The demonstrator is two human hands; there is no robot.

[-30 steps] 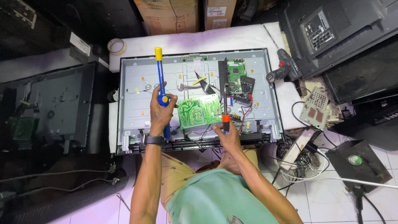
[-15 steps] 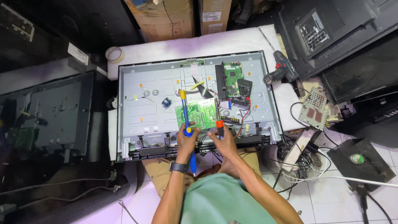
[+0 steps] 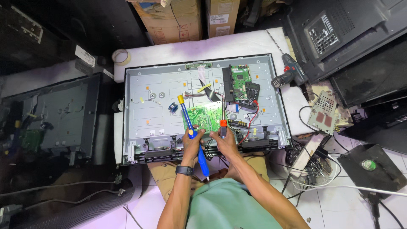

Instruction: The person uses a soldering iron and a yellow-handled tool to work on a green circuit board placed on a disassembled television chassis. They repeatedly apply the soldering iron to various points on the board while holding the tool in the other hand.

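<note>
The left hand has its fingers wrapped around the middle of a blue desoldering pump. The pump's yellow plunger end stands beyond the fingers, over the chassis, and its blue barrel runs back past the wrist toward the body. The right hand has its fingers closed on the handle of a soldering iron, just below the orange collar. The iron's shaft rises ahead of the fingertips and crosses the green circuit board. The board lies directly ahead of both sets of fingers, screwed into the opened back of a flat-panel television, which rests on a white padded surface. A black multimeter with a red lead sits ahead and to the right of the right fingers.

Step in hand, as judged: both tools are being positioned for work on a joint at the board's near edge. The next move calls for a steady tip on the joint, with the pump nozzle held close beside it.
</note>
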